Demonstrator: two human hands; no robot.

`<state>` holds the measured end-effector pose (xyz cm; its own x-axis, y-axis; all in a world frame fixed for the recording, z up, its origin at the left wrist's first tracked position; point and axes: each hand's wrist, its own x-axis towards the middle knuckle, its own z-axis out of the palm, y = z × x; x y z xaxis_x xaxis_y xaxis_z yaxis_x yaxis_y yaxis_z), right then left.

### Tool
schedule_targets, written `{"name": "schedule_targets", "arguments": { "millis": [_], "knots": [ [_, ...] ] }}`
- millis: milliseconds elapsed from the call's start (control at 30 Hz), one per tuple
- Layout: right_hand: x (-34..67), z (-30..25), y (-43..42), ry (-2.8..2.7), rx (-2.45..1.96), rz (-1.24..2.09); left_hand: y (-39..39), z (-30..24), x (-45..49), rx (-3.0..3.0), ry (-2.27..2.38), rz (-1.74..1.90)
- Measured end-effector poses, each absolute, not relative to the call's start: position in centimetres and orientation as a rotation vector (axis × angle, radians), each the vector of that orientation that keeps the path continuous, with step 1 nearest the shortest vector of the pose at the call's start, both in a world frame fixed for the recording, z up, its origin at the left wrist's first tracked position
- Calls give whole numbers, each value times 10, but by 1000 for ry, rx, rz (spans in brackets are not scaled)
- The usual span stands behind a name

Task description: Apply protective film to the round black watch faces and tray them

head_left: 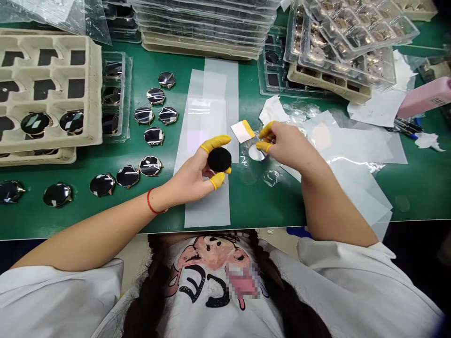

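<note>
- A pulp tray sits at the far left, with two glossy round black pieces resting in its pockets.
- Just beside it stands a clear plastic tray holding dark round pieces.
- Loose round black discs lie on the green work mat, in a loose cluster and a row running toward the left edge.
- The left hand, with a red string bracelet on its wrist, clenches a matte round black disc between yellow finger cots. The disc is held up above a long white sheet.
- The right hand, also wearing yellow finger cots, is pinched close above a small white circle on clear film. Whether its fingertips grip anything, I cannot tell.
- A small white-and-yellow card lies just left of those fingertips.
- Further right are stacked clear trays of gold-colored round parts, loose white sheets, pens, and a pink box.
</note>
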<state>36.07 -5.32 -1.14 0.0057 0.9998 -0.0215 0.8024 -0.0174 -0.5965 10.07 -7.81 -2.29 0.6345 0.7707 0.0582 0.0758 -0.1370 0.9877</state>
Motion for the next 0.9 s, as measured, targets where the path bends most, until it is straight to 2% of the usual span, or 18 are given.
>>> {"name": "schedule_targets", "arguments": {
  "millis": [67,133,233,333,433,500,633,900],
  "knots": [
    [373,-15,-46,-1908,-1971,485,-79,-20,100,1620,727,710],
    [371,-13,-48,-1893,-1861,341,-79,-19,99,1634,752,721],
    [348,-4,-63,-1901,-1515,277,-78,-20,100,1639,792,757],
    [322,-1,-82,-2134,-1099,311,-76,-23,99,1614,792,806],
    [306,-6,-92,-2458,-671,117,-73,-24,96,1635,734,815],
    [303,-10,-93,-2552,-539,-45,-73,-24,94,1678,716,800],
    [307,-16,-85,-2566,-628,-75,-72,-22,93,1672,727,755],
    [328,-27,-70,-2436,-1076,339,-71,-25,97,1501,646,714]
  ]
}}
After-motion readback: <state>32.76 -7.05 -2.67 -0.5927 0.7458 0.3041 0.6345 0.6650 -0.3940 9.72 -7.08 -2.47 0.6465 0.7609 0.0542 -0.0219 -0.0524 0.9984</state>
